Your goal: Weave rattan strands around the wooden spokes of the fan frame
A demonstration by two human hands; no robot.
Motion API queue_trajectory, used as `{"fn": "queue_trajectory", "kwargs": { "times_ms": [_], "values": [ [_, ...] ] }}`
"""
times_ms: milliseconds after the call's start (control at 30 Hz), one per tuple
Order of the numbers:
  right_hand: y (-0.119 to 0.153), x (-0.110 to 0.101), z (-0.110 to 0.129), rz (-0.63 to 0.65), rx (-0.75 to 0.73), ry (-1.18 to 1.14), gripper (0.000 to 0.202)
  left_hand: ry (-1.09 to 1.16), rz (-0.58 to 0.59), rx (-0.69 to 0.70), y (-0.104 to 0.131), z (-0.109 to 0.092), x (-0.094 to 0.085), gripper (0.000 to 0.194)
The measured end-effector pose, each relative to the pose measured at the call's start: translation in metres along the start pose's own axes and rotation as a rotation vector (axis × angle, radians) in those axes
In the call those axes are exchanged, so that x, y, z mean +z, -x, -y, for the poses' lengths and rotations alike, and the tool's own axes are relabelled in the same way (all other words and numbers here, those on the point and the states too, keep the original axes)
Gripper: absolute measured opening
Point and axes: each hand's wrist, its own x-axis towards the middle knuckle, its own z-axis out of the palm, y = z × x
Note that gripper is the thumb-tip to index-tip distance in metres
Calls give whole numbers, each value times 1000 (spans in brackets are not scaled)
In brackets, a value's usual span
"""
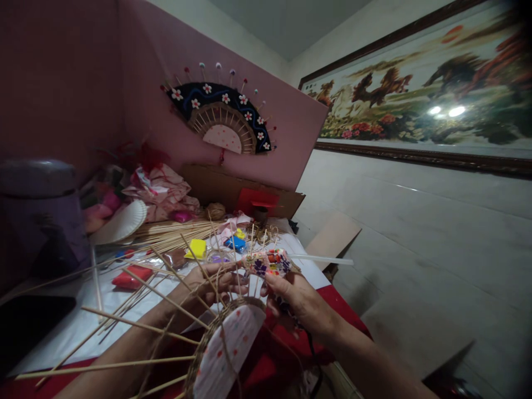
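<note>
A half-round fan frame point(226, 354) leans toward me, with a white dotted paper centre, a twine-wrapped rim and thin wooden sticks point(164, 293) spreading out from it. My left hand point(218, 285) reaches behind the sticks, fingers curled around a few of them near the rim, its index finger at the edge of a floral fabric strip point(266, 263). That strip is woven or wrapped around the sticks at the upper right end. Gripping the strip from the right is my right hand point(297, 302), thumb on top; more fabric hangs below its palm. Loose twine trails across the frame.
Yellow point(195, 249), blue point(235, 244) and red point(132, 277) clay packs lie on the white-covered table, near loose sticks point(174, 235) and a twine ball point(215, 211). A purple canister point(41, 216) stands left. A finished fan point(224, 119) hangs on a pink board.
</note>
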Motion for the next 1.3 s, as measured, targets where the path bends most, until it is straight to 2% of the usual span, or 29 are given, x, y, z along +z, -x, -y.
{"fn": "queue_trajectory", "kwargs": {
  "times_ms": [533,800,1300],
  "values": [
    [0,-1,-1,13,-1,-14,43,-14,-9,4,-1,1,-1,35],
    [-1,-2,-5,12,2,-17,43,-35,-44,19,1,2,2,34],
    [0,-1,-2,12,12,-39,42,-61,-115,-10,3,1,7,43]
  ]
}}
